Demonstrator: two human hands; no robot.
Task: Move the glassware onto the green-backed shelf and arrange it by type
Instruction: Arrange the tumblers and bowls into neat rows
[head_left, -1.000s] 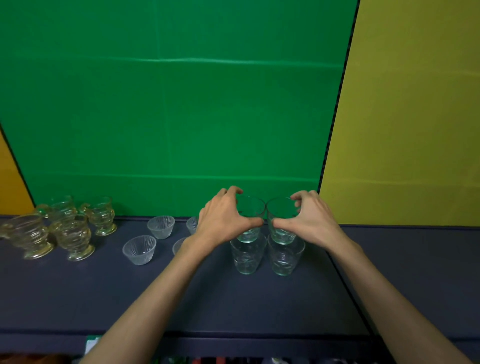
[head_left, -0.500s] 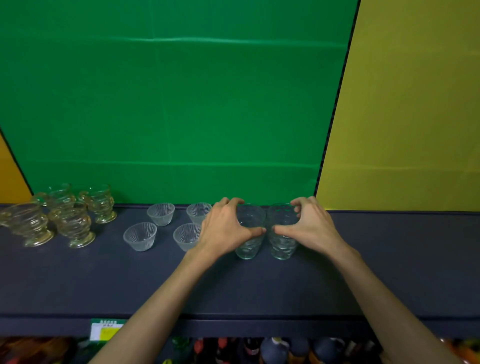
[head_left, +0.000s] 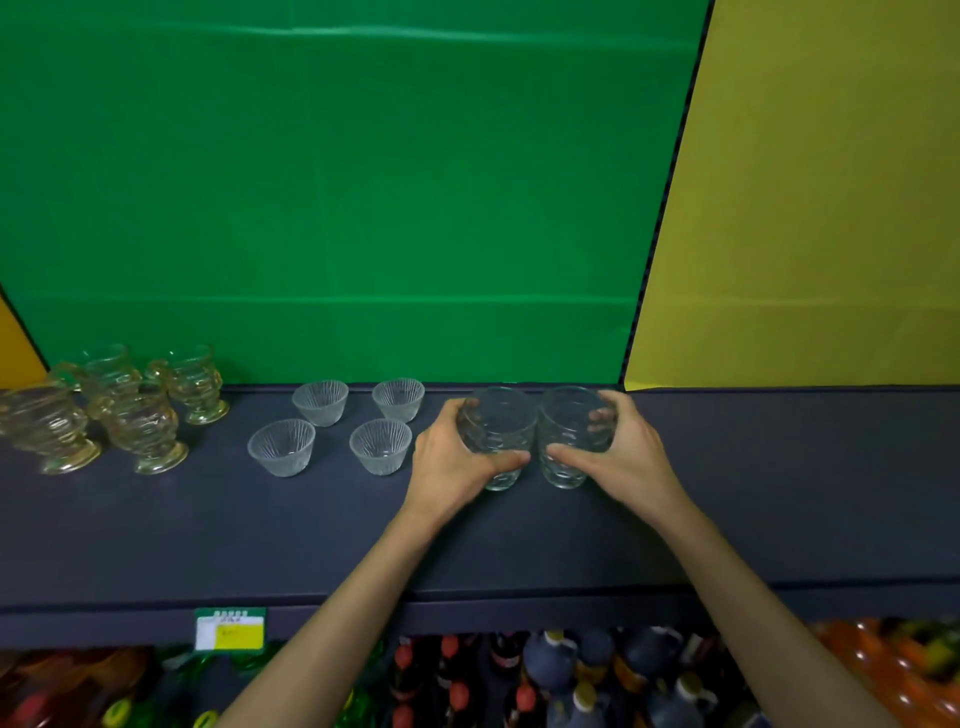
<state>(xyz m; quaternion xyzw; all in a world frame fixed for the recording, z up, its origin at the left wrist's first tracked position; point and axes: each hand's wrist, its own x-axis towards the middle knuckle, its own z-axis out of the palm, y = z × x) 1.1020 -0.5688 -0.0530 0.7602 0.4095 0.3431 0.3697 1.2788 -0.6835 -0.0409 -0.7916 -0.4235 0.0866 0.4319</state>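
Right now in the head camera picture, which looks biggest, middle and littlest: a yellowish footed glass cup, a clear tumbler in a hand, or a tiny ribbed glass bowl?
1. Yellowish footed glass cup and clear tumbler: look alike in size, too close to rank.
2. Tiny ribbed glass bowl: clearly littlest.

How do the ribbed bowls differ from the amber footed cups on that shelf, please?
The ribbed bowls are colourless, while the amber footed cups carry a yellowish tint. The bowls are low and sit straight on the shelf; the cups stand taller on flared feet. The bowls sit mid-shelf, the cups at the far left. Both groups are patterned glass, upright, four together, untouched by either hand.
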